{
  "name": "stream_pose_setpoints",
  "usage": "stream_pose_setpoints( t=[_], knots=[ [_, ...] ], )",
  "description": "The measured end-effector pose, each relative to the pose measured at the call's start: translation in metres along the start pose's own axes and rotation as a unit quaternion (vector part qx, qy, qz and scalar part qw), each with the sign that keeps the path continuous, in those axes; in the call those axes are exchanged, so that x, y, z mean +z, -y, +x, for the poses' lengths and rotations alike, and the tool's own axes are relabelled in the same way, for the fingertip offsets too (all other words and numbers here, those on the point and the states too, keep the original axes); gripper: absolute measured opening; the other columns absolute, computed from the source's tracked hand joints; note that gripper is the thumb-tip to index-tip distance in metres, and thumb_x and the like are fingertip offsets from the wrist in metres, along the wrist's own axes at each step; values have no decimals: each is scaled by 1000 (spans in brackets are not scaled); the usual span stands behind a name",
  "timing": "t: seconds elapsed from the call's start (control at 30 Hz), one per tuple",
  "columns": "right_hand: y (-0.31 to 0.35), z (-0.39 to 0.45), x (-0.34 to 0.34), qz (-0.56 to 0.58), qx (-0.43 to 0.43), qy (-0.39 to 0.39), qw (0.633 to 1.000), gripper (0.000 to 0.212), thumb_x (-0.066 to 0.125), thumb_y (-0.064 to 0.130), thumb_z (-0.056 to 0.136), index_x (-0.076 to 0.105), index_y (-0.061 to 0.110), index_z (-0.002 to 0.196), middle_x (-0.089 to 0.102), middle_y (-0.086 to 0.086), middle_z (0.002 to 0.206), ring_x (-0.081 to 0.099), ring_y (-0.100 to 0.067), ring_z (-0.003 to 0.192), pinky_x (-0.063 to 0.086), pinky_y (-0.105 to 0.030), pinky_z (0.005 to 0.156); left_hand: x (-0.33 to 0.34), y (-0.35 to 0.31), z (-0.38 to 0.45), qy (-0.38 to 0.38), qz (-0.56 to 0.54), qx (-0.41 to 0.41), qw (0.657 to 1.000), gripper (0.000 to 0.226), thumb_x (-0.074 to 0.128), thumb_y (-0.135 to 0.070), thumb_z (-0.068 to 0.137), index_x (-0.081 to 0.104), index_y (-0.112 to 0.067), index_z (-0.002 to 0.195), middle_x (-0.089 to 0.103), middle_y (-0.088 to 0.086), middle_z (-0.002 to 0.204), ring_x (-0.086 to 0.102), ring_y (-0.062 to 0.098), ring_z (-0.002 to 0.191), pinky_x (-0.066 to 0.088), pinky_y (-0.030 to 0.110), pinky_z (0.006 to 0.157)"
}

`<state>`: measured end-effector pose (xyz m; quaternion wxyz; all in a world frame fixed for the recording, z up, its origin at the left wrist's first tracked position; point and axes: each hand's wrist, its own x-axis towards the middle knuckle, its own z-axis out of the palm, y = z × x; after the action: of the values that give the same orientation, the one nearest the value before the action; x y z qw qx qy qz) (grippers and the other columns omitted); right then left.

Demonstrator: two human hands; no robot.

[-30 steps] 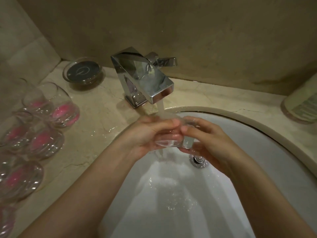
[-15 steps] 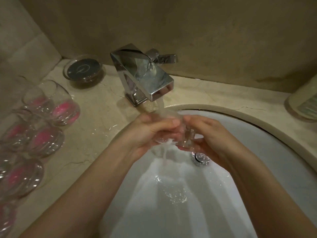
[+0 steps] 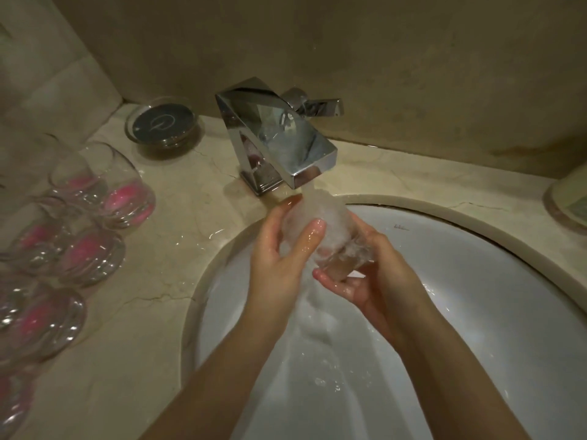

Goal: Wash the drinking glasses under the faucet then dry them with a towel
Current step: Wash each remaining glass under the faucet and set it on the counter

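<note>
A clear drinking glass (image 3: 330, 230) is tilted under the running chrome faucet (image 3: 279, 144), its mouth up toward the spout, and foaming water fills it and spills over. My left hand (image 3: 279, 249) grips its upper side with thumb and fingers curled round it. My right hand (image 3: 365, 277) cups its base from below and behind. Both hands are over the white sink basin (image 3: 476, 312). Several more clear glasses with pink bottoms (image 3: 85, 230) stand on the counter at the left. No towel is in view.
A round glass dish with a dark insert (image 3: 163, 123) sits in the back left corner of the marble counter (image 3: 190, 249). A pale container (image 3: 568, 198) stands at the right edge. Water drops lie on the counter by the faucet.
The glass has turned from lying sideways between my hands to mouth-up under the spout, and now fills with foaming water. My hands shifted their hold round it.
</note>
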<state>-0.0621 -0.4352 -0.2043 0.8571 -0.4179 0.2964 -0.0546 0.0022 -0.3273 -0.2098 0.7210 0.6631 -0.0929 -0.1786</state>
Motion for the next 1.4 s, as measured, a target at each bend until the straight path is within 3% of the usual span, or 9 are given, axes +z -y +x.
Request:
stream_pose_setpoints(
  t=[0.17, 0.3, 0.47, 0.6, 0.87, 0.97, 1.03, 1.2, 1.4],
  knots=[
    [-11, 0, 10, -159, -49, 28, 986, 34, 37, 43, 102, 50, 53, 131, 73, 13, 102, 72, -14, 93, 60, -39, 81, 13, 6, -1, -27, -40, 19, 999, 39, 59, -41, 87, 52, -40, 125, 64, -10, 123, 62, 7, 114, 53, 19, 84],
    [-9, -4, 15, -315, -160, 5, 936, 38, 32, 68, 83, 24, 83, 117, 72, 16, 83, 71, -5, 79, 59, -25, 74, 14, 7, 2, 15, 35, 44, 998, 48, 52, -46, 91, 46, -34, 136, 60, 14, 129, 61, 33, 117, 55, 46, 92],
    [-9, -2, 22, -176, -131, 35, 975, 36, 33, 52, 97, 37, 67, 130, 66, 34, 92, 71, 0, 84, 61, -33, 68, 15, 0, 1, 3, -20, 38, 999, 26, 53, -46, 88, 49, -53, 112, 62, -27, 116, 62, -9, 104, 49, 9, 79],
    [-11, -3, 24, -80, -68, 74, 992, 45, 32, 53, 95, 33, 58, 139, 67, 9, 121, 71, -17, 99, 61, -40, 71, 13, 3, -5, 10, -25, 26, 999, 23, 54, -36, 95, 56, -54, 110, 67, -26, 111, 64, -2, 107, 54, 16, 83],
    [-21, -6, 24, -318, -185, -1, 930, 41, 26, 62, 89, 20, 79, 126, 72, 18, 80, 71, -4, 78, 56, -18, 64, 6, 6, -4, 34, 122, 67, 990, 47, 42, -61, 86, 46, -54, 132, 52, -14, 139, 51, 8, 128, 45, 43, 107],
    [-22, -4, 25, -189, -135, 33, 972, 42, 31, 54, 93, 31, 66, 133, 68, 34, 85, 72, -4, 85, 62, -40, 71, 3, 6, -2, 15, -25, -4, 1000, 29, 54, -53, 81, 58, -67, 106, 64, -20, 123, 61, 8, 117, 51, 40, 100],
    [-22, -3, 25, -133, -97, 56, 985, 48, 31, 57, 89, 31, 62, 136, 72, 24, 92, 73, -17, 92, 58, -53, 79, 2, 6, -2, 26, -64, -4, 998, 31, 56, -40, 87, 60, -54, 115, 66, -15, 123, 63, 9, 114, 54, 30, 91],
    [-25, 2, 24, -228, -121, 25, 966, 41, 22, 59, 93, 26, 68, 133, 70, 23, 95, 72, -4, 82, 58, -25, 64, 4, 4, -10, 22, 56, 44, 997, 31, 49, -41, 96, 45, -69, 109, 56, -28, 126, 55, -16, 107, 46, 3, 75],
    [-22, -1, 27, -294, -176, -13, 939, 41, 24, 65, 90, 23, 73, 130, 72, 6, 81, 71, -10, 74, 56, -20, 61, 6, -1, -6, 22, 120, 36, 992, 19, 54, -63, 86, 41, -68, 99, 48, -26, 123, 50, -17, 105, 50, 10, 78]
  ],
)
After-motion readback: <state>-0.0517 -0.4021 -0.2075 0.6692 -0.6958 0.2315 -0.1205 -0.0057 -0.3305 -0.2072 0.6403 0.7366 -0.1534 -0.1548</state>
